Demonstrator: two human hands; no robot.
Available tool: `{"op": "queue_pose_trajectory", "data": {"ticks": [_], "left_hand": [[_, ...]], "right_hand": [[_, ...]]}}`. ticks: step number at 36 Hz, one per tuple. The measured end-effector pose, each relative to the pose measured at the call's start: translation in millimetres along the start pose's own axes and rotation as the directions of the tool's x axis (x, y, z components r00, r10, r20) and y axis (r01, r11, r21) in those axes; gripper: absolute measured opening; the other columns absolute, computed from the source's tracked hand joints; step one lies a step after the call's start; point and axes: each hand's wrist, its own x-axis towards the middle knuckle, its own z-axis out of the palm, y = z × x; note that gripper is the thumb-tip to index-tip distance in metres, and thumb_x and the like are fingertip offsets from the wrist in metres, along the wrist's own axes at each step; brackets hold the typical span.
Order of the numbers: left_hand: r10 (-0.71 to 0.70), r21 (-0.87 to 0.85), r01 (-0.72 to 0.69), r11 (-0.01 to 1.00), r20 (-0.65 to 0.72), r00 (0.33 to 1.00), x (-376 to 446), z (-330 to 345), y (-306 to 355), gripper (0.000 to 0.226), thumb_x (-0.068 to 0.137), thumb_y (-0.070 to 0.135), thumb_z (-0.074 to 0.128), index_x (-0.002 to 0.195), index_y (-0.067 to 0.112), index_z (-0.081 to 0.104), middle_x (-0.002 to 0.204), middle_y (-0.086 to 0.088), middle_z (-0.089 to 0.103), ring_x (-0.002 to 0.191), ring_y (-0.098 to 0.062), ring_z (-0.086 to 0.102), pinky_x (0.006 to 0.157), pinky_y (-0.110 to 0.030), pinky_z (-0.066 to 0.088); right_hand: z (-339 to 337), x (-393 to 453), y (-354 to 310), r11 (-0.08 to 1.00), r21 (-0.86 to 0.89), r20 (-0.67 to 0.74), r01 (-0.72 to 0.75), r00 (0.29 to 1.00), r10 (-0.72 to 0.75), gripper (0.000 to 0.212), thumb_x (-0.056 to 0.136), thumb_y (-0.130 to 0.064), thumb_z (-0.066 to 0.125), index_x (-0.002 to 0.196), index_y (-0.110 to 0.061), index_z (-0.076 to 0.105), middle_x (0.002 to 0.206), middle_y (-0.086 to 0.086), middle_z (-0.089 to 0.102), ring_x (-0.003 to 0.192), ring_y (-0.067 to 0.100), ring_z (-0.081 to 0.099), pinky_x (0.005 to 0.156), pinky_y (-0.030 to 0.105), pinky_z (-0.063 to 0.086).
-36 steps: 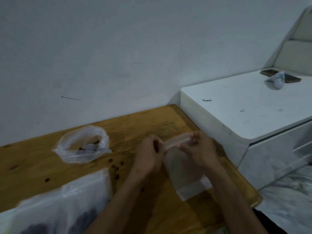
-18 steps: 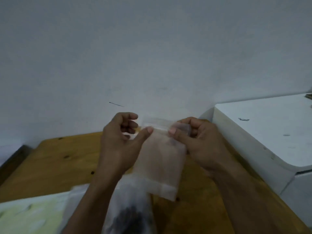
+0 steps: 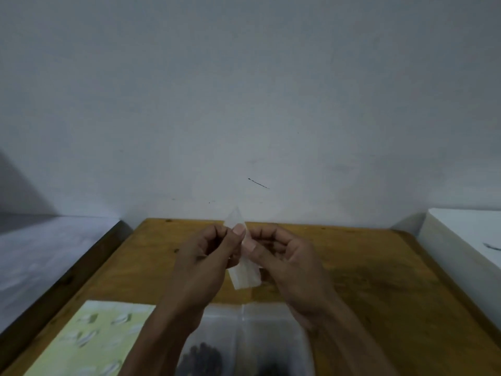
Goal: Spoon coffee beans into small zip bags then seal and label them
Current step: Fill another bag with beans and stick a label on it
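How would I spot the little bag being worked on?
Find the wooden table against the wall. Above its middle, the left hand and right hand pinch a small zip bag between them. Unlike the large bag of dark beans lying below, it is empty and held up.

thin see-through plastic zip bag [image 3: 245,275] with a slightly frosted look, worktop [image 3: 366,267] is warm wood, kinda matt with dark knots, big clear plastic bag [image 3: 244,337] of dark beans, pale yellow printed sheet [image 3: 89,340], wall [image 3: 244,90] plain matt white
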Motion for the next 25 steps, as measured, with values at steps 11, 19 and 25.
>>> {"op": "queue_pose_trajectory", "data": {"ticks": [11,19,25], "left_hand": [[0.18,0.37,-0.16,0.915,-0.019,0.983,14.4,-5.2,-15.9,0.03,0.088,0.037,0.051,0.073,0.013,0.061,0.072,-0.004,0.066,0.075,-0.026,0.066,0.07,-0.056,0.056],[0.182,0.474,-0.117,0.873,-0.093,0.979,11.0,8.2,-13.5,0.052,0.09,0.058,0.049,0.069,0.013,0.064,0.062,-0.007,0.064,0.062,-0.025,0.065,0.057,-0.051,0.056],[0.266,0.687,-0.158,0.709,-0.054,0.962,11.3,-2.2,-16.3,0.039,0.09,0.03,0.054,0.054,0.014,0.056,0.048,-0.005,0.057,0.045,-0.019,0.057,0.046,-0.042,0.051]], "right_hand": [[-3.9,18.2,19.2,0.797,-0.578,-0.152,0.177,0.936,-0.318,0.008,0.095,-0.018,0.067,0.09,-0.018,0.073,0.079,-0.008,0.074,0.076,0.001,0.071,0.067,0.019,0.057],[2.8,17.3,25.5,0.65,-0.705,-0.082,0.284,0.878,-0.472,0.006,0.096,-0.015,0.065,0.093,-0.018,0.07,0.084,-0.011,0.069,0.084,0.0,0.066,0.067,0.008,0.05],[-4.8,20.1,22.2,0.623,-0.741,-0.138,0.251,0.851,-0.506,0.01,0.089,-0.011,0.07,0.081,-0.016,0.07,0.075,-0.008,0.069,0.073,0.004,0.066,0.062,0.011,0.051]]}}
